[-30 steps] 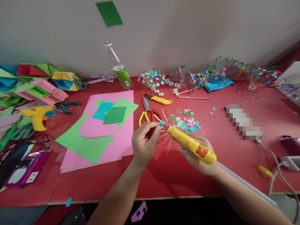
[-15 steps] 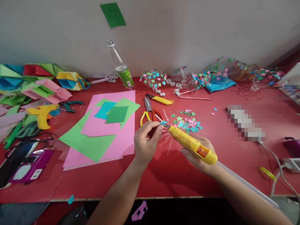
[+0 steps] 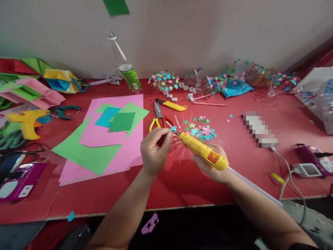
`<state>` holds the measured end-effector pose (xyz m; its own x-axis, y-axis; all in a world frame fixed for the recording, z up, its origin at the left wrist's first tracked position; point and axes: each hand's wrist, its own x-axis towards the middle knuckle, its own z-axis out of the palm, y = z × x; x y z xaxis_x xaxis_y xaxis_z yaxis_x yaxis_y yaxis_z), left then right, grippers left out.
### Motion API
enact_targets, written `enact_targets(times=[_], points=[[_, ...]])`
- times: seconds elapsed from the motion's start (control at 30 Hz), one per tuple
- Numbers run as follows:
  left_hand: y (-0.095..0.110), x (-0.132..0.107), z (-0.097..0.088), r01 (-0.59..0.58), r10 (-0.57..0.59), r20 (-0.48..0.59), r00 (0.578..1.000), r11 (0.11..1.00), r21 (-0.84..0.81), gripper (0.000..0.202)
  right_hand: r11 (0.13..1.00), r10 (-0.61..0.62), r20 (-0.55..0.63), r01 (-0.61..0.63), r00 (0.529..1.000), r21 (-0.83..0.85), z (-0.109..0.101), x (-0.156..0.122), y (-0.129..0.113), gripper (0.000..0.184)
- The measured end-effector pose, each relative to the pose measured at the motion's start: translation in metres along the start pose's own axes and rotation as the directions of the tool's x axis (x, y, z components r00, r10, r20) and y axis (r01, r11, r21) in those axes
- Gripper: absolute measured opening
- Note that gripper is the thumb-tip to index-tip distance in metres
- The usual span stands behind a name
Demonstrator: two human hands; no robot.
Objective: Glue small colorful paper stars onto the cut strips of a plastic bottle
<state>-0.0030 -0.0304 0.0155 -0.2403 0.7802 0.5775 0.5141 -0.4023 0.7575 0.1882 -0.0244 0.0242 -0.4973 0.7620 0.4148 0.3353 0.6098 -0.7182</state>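
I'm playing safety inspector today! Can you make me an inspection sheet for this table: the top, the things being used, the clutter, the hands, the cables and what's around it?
Surface: red tabletop.
Things in use: yellow glue gun with a clear glue stick out its back; blue paper star at its tip, contact too small to tell.
Clutter: loose colored stars, pink paper, light green paper, yellow box cutter, second glue gun.
Hands: left hand pinches the blue star; right hand grips the glue gun.
Cables: white cable at right, black cord at left.
Surroundings: gray wall behind, dark green paper on it.

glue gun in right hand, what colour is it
The glue gun has a yellow body, clearest in the head view.
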Motion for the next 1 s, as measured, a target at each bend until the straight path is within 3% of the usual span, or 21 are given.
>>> enact_targets(times=[0.17,0.23,0.33,0.37,0.43,0.5,0.57,0.63,0.7,0.73,0.83,0.9,1.0], points=[[0.001,-0.001,-0.004,-0.232,0.233,0.012,0.972,0.96,0.159,0.009,0.999,0.054,-0.026,-0.054,0.998,-0.006,-0.001,0.002,0.002,0.029],[0.001,-0.001,-0.007,-0.253,0.261,-0.027,0.965,0.953,0.165,0.008,0.999,0.031,-0.071,-0.032,0.997,-0.011,0.0,0.002,0.004,0.028],[0.0,0.001,-0.011,-0.161,0.175,-0.163,0.971,0.982,0.094,0.009,0.998,-0.061,-0.091,0.064,0.994,0.023,0.004,0.001,0.005,0.024],[-0.001,0.003,-0.012,-0.119,0.125,-0.227,0.966,0.992,0.041,0.008,0.994,-0.101,-0.051,0.103,0.994,0.043,0.005,0.0,0.005,0.024],[-0.002,0.007,-0.015,-0.029,0.006,-0.314,0.949,0.997,-0.068,0.004,0.989,-0.138,0.155,0.127,0.978,0.077,0.008,-0.002,0.001,0.023],[-0.004,0.012,-0.017,0.035,-0.087,-0.335,0.938,0.987,-0.159,0.006,0.985,-0.175,0.4,0.155,0.9,0.081,0.01,-0.003,-0.005,0.018],[-0.004,0.016,-0.018,0.081,-0.149,-0.322,0.935,0.973,-0.214,0.008,0.981,-0.189,0.589,0.181,0.786,0.073,0.012,-0.004,-0.01,0.021],[-0.003,0.018,-0.017,0.101,-0.17,-0.302,0.938,0.968,-0.23,0.008,0.977,-0.185,0.699,0.205,0.691,0.056,0.015,-0.006,-0.011,0.03],[-0.002,0.018,-0.016,0.1,-0.161,-0.272,0.949,0.97,-0.223,0.008,0.971,-0.161,0.742,0.239,0.651,0.002,0.021,-0.008,-0.006,0.029],[-0.001,0.018,-0.015,0.097,-0.152,-0.253,0.956,0.971,-0.217,0.008,0.964,-0.141,0.744,0.261,0.654,-0.046,0.025,-0.01,-0.002,0.027],[0.002,0.018,-0.015,0.096,-0.138,-0.196,0.971,0.973,-0.208,0.008,0.918,-0.082,0.687,0.323,0.722,-0.231,0.035,-0.012,0.011,0.022],[0.003,0.018,-0.015,0.109,-0.143,-0.164,0.976,0.973,-0.205,0.009,0.881,-0.092,0.648,0.365,0.756,-0.3,0.039,-0.011,0.014,0.019],[0.003,0.019,-0.016,0.123,-0.153,-0.132,0.979,0.97,-0.209,0.01,0.835,-0.153,0.626,0.439,0.765,-0.332,0.036,-0.007,0.011,0.019]])
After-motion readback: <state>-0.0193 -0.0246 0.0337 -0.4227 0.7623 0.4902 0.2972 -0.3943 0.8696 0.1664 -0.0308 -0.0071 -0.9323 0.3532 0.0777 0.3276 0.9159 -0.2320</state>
